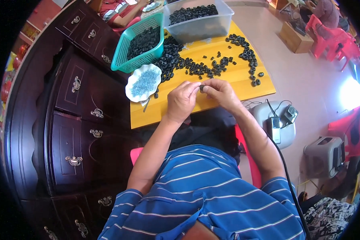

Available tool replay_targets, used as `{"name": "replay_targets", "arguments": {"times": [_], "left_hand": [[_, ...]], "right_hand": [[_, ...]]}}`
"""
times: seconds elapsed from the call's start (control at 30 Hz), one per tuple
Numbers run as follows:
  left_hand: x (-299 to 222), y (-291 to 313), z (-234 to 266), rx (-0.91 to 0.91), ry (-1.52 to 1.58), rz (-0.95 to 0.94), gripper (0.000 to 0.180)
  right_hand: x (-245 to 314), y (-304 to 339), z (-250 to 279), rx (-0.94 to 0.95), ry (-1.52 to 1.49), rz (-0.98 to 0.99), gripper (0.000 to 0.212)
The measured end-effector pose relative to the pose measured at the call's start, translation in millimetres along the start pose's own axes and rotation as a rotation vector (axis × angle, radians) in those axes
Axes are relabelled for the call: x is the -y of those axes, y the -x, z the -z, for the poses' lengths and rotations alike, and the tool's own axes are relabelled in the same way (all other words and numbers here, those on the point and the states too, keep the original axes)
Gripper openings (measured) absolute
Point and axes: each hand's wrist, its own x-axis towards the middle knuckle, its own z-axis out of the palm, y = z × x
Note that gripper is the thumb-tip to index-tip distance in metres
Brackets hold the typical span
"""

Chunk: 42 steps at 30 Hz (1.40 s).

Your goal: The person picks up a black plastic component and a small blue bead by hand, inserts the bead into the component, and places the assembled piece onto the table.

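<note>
Over the near edge of the yellow table, my two hands meet at the fingertips. My right hand [223, 94] pinches a small black plastic part [202, 87] between thumb and fingers. Against that part, my left hand [181, 100] is closed in a pinch; whatever its fingertips hold is too small or hidden to name. Left of my hands stands a white scalloped dish [131, 95] filled with small, thin, bluish-silver pieces [146, 82]. Loose black parts [200, 67] like the held one spread across the table just beyond my fingers.
A green perforated basket [118, 60] and a translucent plastic bin [196, 32], both holding black parts, stand at the table's [244, 86] far side. Dark wooden drawers [68, 132] rise on the left. A grey stool [286, 134] with small devices is at the right. Other people sit farther off.
</note>
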Motion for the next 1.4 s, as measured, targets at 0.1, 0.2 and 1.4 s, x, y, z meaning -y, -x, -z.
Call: {"name": "replay_targets", "arguments": {"times": [0.1,0.2,1.4], "left_hand": [[-6.4,1.6,-7.7,-0.019,-0.038,-0.062,0.021],[-0.9,-3.2,-6.6,0.015,0.02,-0.068,0.024],[35.8,42.3,15.5,0.044,0.735,0.794,0.009]], "right_hand": [[1.1,-0.4,-0.2,-0.015,-0.05,-0.006,0.024],[6.0,0.7,1.3,-0.026,-0.11,-0.062,0.026],[7.8,7.0,-2.2,0.272,-0.186,-0.09,0.026]]}}
